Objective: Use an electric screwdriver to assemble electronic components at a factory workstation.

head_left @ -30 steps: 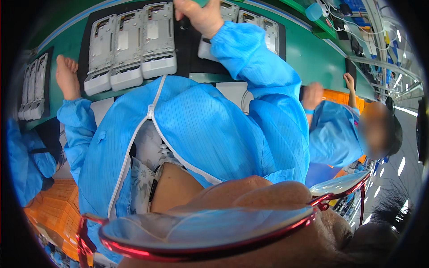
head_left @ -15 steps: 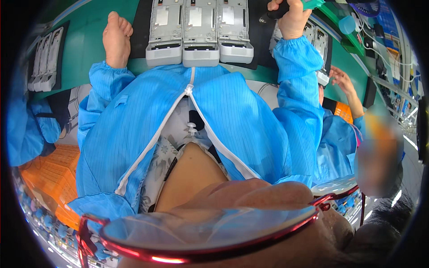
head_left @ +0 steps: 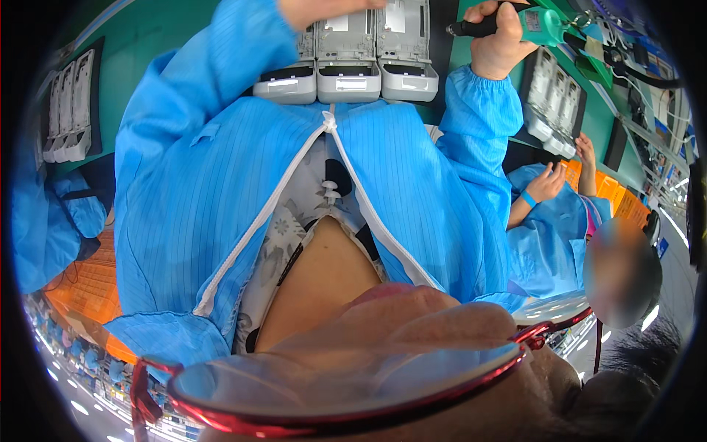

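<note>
Gripping a green-and-black hand tool [head_left: 543, 28], our right hand [head_left: 504, 46] wraps its fingers around the dark grip beside the row of work, the tool's black end pointing left. Our left hand [head_left: 317, 9] reaches across three grey plastic cases [head_left: 347, 46], cut by the upper edge; we cannot tell whether its fingers are closed on anything or touch the cases. The cases stand side by side directly in front of us, their rounded ends toward our blue smock [head_left: 184, 177]. Pale labels mark the cases inside and along their near ends, and a small one sits on the tool's green body; the print on all of them is too small for us to read. A black mat [head_left: 440, 46] shows beside the row, on a green tabletop [head_left: 140, 40]. Similar cases lie on dark mats to our left [head_left: 70, 110] and right [head_left: 554, 99]. At right, a co-worker [head_left: 549, 236] in blue raises both hands near orange crates [head_left: 618, 197]; more orange crates [head_left: 85, 276] stand at lower left, near bright lights [head_left: 79, 407].
</note>
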Available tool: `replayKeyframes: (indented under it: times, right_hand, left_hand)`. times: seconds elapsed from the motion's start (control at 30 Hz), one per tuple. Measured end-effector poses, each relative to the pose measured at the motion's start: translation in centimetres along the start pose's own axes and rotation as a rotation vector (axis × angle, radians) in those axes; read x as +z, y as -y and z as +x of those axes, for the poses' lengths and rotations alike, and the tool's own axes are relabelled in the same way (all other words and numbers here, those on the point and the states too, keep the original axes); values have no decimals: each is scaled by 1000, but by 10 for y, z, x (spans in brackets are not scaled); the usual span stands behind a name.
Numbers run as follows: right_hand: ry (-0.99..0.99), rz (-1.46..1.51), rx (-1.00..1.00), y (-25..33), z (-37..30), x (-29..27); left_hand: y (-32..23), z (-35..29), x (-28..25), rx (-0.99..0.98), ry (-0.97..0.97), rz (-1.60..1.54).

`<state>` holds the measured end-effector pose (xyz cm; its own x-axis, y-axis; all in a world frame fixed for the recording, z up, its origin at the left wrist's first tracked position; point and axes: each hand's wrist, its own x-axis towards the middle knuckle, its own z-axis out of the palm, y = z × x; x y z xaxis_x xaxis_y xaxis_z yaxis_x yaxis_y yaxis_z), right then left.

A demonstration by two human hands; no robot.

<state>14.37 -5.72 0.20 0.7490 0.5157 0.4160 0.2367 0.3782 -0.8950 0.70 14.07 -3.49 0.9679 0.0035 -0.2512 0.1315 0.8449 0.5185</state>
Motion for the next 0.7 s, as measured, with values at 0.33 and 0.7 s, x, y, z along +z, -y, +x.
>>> replayKeyframes:
  times: [0.33,0.7]
  right_hand:
    - [-34,165,-55,-4,-5,-36]
    - [-168,435,-141,25,1,-17]
  left_hand:
    - [52,64,3,-49,34,261]
    - [30,21,-8,-194,124,-33]
